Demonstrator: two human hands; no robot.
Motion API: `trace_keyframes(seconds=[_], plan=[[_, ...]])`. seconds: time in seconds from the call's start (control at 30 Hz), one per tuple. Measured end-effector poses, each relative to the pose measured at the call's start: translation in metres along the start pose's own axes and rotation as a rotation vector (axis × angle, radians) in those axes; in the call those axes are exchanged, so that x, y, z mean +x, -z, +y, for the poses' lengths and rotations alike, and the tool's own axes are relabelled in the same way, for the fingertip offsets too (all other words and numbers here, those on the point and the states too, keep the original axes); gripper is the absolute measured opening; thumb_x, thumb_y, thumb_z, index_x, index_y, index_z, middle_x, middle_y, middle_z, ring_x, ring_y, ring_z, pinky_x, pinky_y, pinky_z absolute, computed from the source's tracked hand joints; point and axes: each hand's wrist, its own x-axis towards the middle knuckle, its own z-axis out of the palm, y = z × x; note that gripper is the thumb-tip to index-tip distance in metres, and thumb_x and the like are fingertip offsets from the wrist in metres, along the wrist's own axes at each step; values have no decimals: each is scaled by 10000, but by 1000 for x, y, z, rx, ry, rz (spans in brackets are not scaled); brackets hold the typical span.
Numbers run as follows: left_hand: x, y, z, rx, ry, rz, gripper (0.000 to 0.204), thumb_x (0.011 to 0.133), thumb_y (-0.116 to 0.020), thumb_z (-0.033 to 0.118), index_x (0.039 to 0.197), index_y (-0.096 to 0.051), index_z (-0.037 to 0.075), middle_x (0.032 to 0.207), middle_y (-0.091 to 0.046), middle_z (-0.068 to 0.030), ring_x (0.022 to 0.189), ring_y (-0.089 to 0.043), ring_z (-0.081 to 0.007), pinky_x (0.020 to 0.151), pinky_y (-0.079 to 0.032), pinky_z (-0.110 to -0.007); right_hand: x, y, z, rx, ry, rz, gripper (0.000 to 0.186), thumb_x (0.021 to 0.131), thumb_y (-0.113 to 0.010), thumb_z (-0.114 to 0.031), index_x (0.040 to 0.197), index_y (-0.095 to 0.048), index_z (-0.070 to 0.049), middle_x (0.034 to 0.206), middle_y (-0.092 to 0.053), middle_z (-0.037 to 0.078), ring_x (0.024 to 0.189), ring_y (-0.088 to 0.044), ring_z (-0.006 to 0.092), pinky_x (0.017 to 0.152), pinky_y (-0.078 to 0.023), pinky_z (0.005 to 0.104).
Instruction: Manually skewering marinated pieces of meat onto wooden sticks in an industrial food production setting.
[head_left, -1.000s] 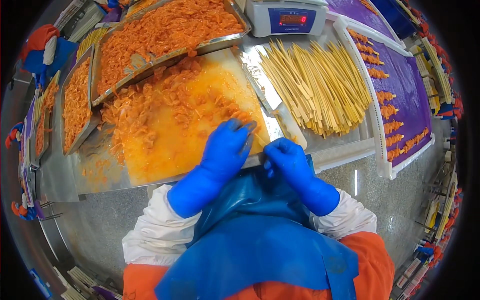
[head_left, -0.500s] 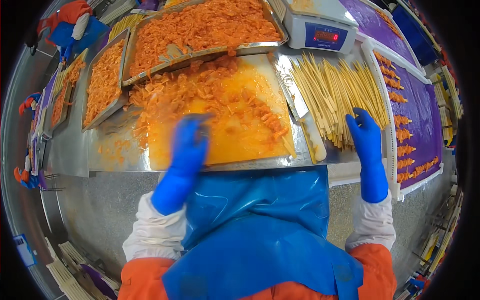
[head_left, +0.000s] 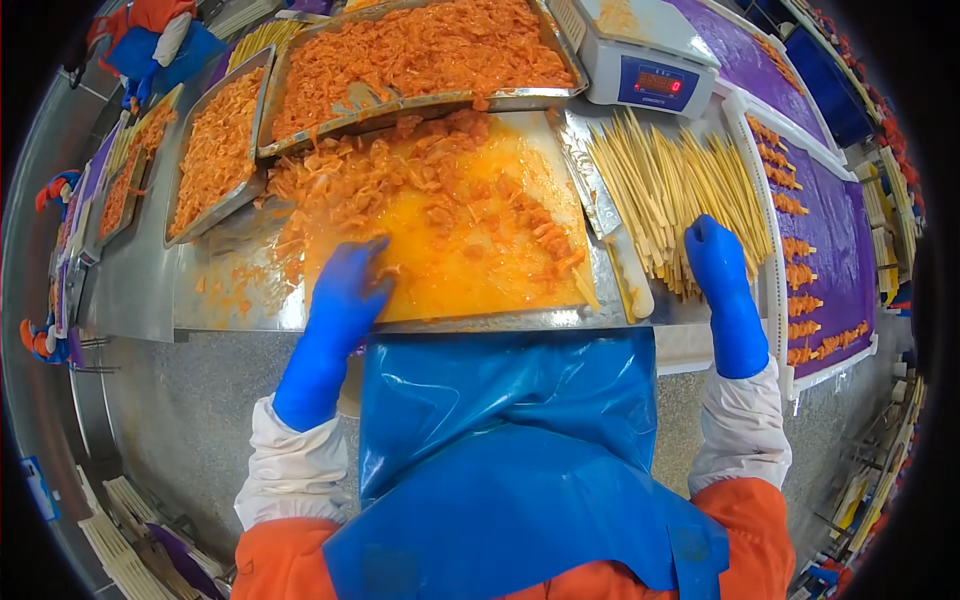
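My left hand, in a blue glove, is over the front left of the cutting board. Its thumb and fingers are spread, close to the orange marinated meat pieces, and I see nothing held in it. At the right edge of a heap of bamboo skewers, my gloved right hand has its fingers curled in. Whatever may be between those fingertips is hidden. A loaded meat skewer lies on the board's right side, its bare end toward me. Beside it rests a knife with a pale handle.
Behind the board stands a large metal tray of meat, with a smaller tray to its left. A digital scale is at the back right. Loaded skewers lie on a purple-lined white tray at right. Another person's arm shows far left.
My left hand has moved left and a little nearer to me across the board, its fingers spreading. My right hand's fingers have curled in at the skewer heap.
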Motion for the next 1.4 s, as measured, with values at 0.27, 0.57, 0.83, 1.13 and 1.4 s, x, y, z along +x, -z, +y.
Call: trace_keyframes(seconds=[0.27,0.57,0.83,1.13,1.4], plan=[[2,-8,-7,-72,-184,70,152,746,-694,108,872,-642,40,812,-550,-113,751,-568,-270,630,-468,-345,9,-11,40,200,-78,212,194,921,-496,-211,936,-527,-20,777,-623,224,685,-624,351,594,-465,440],[-9,15,18,-333,132,41,226,720,-662,116,924,-610,34,767,-620,-122,688,-615,-207,628,-490,-328,-73,54,-64,1257,-117,-184,79,931,-505,-127,946,-516,-50,669,-534,60,523,-525,129,490,-449,259],[-4,-5,16,-32,14,-22,170,828,-627,138,963,-670,43,819,-615,-139,775,-635,-254,675,-494,-317,-148,-32,-122,1296,-278,-998,327,862,-625,-95,1176,-551,-38,888,-621,71,744,-616,126,600,-502,255],[-6,-24,28,-67,-48,55,204,821,-635,54,1019,-683,42,815,-579,-109,720,-581,-217,648,-469,-294,-156,-47,-110,988,203,-705,222,922,-540,-163,1097,-591,-37,778,-645,131,664,-650,174,567,-511,287],[-12,-23,32,-71,17,64,239,820,-615,27,1050,-679,32,807,-573,-105,709,-577,-197,644,-458,-272,-154,-49,-126,1021,267,-655,173,913,-541,-142,1040,-590,-35,756,-636,149,642,-642,276,556,-499,355]])
